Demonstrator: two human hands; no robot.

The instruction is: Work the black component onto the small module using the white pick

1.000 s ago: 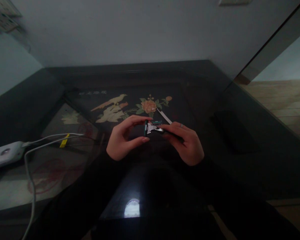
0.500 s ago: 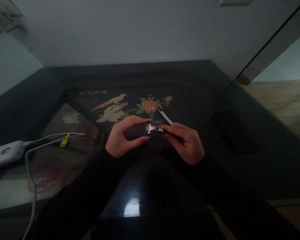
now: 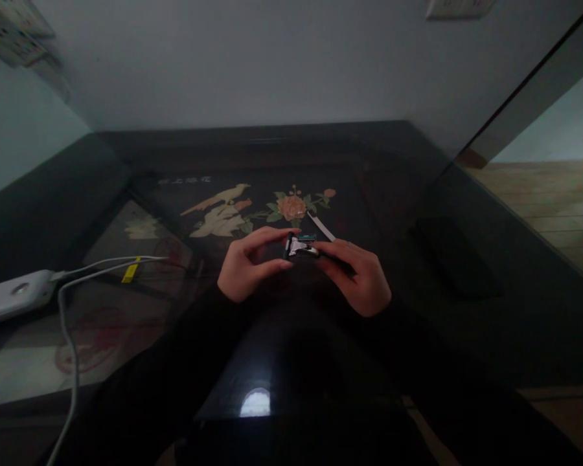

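A razor [image 3: 300, 246] with a silver neck and dark handle is held between my two hands above the dark table. My left hand [image 3: 245, 260] pinches both ends of the razor's head with thumb and forefinger. Around the handle, the fingers of my right hand [image 3: 362, 273] are closed; a ring shows on one finger. Just behind the razor is a small dark-green and clear piece [image 3: 307, 237], perhaps a spare razor cartridge, partly hidden. A thin whitish strip [image 3: 321, 226] lies slanting on the table, its near end passing behind my right hand.
The glossy dark table [image 3: 272, 152] bears a bird-and-flower picture. At left lies a white power bank [image 3: 17, 296] with a white cable [image 3: 70, 343] and a yellow tag [image 3: 131, 270]. A flat black object [image 3: 459, 259] rests at right. A wall [image 3: 252, 65] stands behind.
My left hand has shifted slightly right and the razor's head has turned a little, its green face showing less. Both hands keep their hold. The view has moved slightly.
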